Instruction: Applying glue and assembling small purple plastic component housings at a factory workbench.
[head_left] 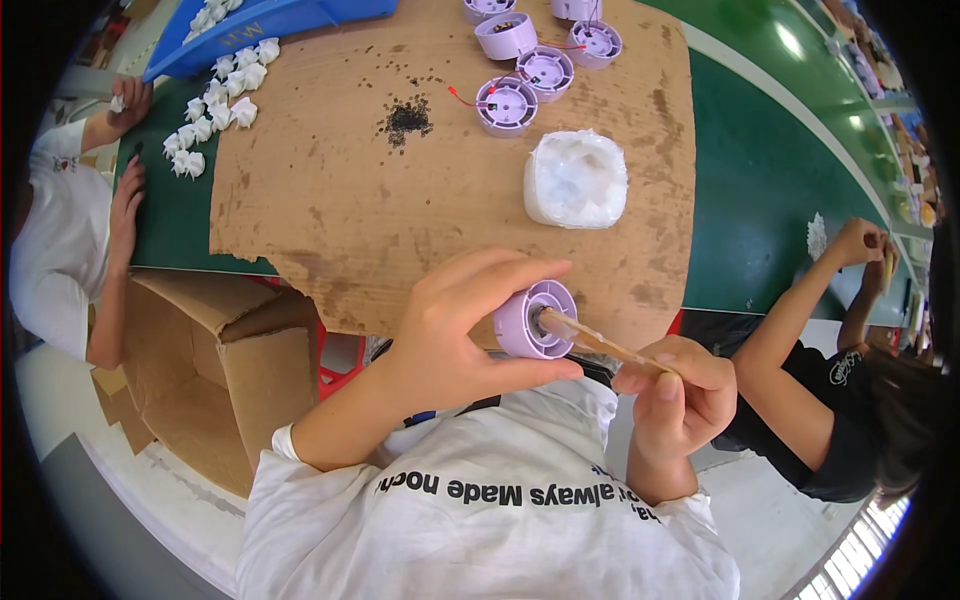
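Note:
My left hand (445, 325) is wrapped round a light purple round plastic housing (513, 328), whose open end faces right. A thin flat wooden stick (618, 350) is pinched between the thumb and fingers of my right hand (690, 395). The stick's far tip reaches into the middle of the housing, at a dark round centre. Beyond my hands, a squarish white tub (548, 205) with whitish, half-clear stuff in it stands on the cardboard sheet (330, 215). Several more purple housings (507, 108) sit at the far side, some with red wires.
Tiny black rings (408, 118) lie heaped and scattered on the cardboard. Several small white parts (218, 92) lie beside a blue bin (300, 14) at far left. An open cardboard box (180, 375) stands at lower left. People work at left (75, 215) and right (800, 410).

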